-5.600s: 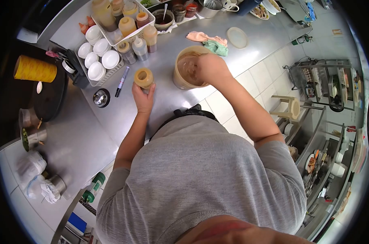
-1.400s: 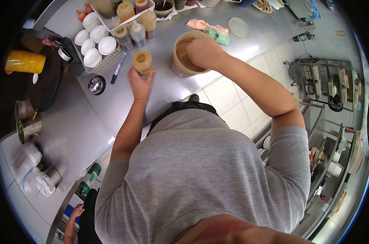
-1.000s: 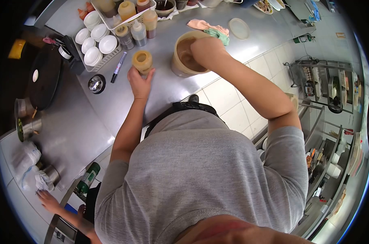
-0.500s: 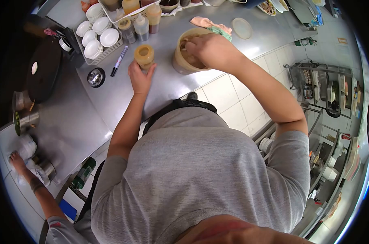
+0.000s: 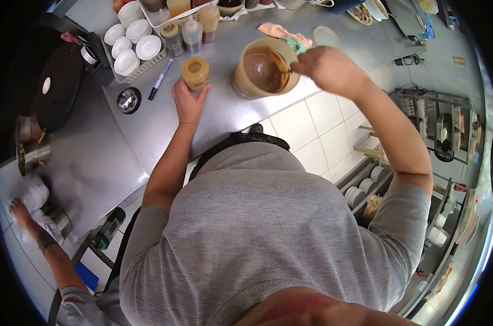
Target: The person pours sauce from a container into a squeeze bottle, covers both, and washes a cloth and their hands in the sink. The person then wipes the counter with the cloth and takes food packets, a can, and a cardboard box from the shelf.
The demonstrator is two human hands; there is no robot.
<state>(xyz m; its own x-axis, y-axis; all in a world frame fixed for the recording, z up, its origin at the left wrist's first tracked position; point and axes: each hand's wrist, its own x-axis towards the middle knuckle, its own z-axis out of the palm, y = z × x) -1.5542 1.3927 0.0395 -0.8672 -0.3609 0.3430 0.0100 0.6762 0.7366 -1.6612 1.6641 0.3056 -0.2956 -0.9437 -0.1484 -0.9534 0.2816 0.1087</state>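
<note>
My left hand [image 5: 189, 102] is wrapped round a yellowish squeeze bottle [image 5: 195, 73], which stands with its wide open mouth facing up and no cap on it. To its right is a round plastic tub [image 5: 239, 81] of thick brown sauce [image 5: 263, 70], with sauce smeared on its inner wall. My right hand [image 5: 333, 71] is closed at the tub's right rim. Whatever its fingers grip there is mostly hidden and too small to name.
Capped squeeze bottles [image 5: 192, 36] and a basket of white bowls [image 5: 149, 48] stand at the back. A marker [image 5: 160, 80] and a call bell [image 5: 128, 100] lie left. Beyond the tub are a cloth [image 5: 279, 31] and a round lid [image 5: 327, 37]. Another person's hand [image 5: 21, 212] is far left.
My right hand has come up out of the tub and moved right to its rim, uncovering the sauce. My left hand and the bottle stay nearly in place.
</note>
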